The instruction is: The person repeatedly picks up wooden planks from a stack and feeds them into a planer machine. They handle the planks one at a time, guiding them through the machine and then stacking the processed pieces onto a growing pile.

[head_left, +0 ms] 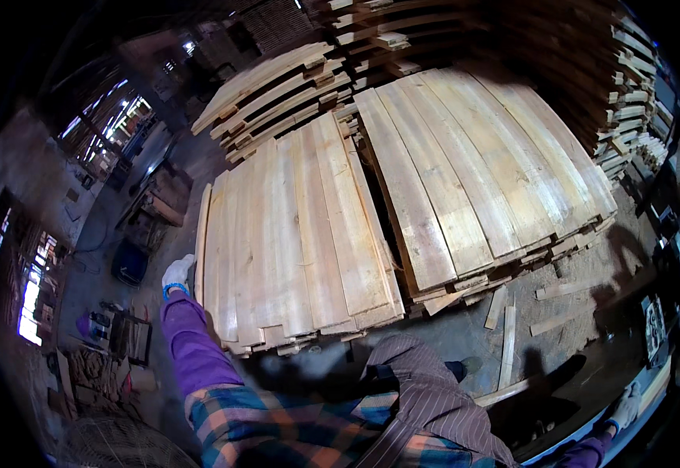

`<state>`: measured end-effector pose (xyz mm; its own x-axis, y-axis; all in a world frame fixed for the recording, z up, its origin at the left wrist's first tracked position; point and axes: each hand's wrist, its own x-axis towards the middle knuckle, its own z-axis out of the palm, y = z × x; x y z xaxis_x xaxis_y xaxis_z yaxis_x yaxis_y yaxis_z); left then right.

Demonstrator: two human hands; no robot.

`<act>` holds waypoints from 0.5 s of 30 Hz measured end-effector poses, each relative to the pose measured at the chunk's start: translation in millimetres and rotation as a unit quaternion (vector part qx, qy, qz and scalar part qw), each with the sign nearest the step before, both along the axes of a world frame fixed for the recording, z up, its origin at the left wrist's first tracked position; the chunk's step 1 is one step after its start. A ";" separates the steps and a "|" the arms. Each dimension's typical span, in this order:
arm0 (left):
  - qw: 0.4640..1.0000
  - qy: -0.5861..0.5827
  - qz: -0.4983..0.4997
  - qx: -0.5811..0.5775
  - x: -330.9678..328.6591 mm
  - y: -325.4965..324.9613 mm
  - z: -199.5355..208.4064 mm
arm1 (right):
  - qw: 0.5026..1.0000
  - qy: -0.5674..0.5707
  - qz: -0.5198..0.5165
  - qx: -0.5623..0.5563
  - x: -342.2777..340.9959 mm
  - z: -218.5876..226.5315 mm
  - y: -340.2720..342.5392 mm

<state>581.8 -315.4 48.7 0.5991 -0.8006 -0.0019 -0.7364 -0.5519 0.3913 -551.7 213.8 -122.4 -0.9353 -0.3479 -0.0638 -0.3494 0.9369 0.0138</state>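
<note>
My left hand (178,273), in a white glove with a blue band at the wrist, is closed at the left side of the nearer-left stack of planks (281,234). It grips a narrow plank (203,234) that stands on its edge against that stack; some fingers are hidden behind it. Far to the lower right, my right hand (627,407), also gloved, is beside a pale board (655,385) on a dark, blue-edged machine surface. Its fingers are small and dim, so whether they grip the board is unclear.
A second plank stack (472,171) adjoins on the right, across a narrow dark gap. Taller piles of lumber (278,90) rise behind. Loose offcuts (509,347) lie on the dusty floor at right. A dark blue container (129,261) stands at left.
</note>
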 end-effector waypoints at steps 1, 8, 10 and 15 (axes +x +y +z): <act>0.992 -0.093 0.019 0.080 -26.7 -7.0 -1.3 | 0.999 0.032 -0.003 -0.027 23.5 8.4 -3.6; 0.951 -0.084 -0.297 0.002 45.8 -13.2 -69.0 | 0.993 0.013 0.031 -0.116 -0.9 -41.8 47.5; 0.965 0.005 -0.250 -0.080 77.7 -4.4 -60.5 | 0.981 -0.076 0.049 -0.174 -0.1 -39.1 21.2; 0.977 0.143 -0.119 -0.100 38.2 -2.6 -25.7 | 0.976 -0.099 -0.003 -0.194 29.8 11.8 -14.4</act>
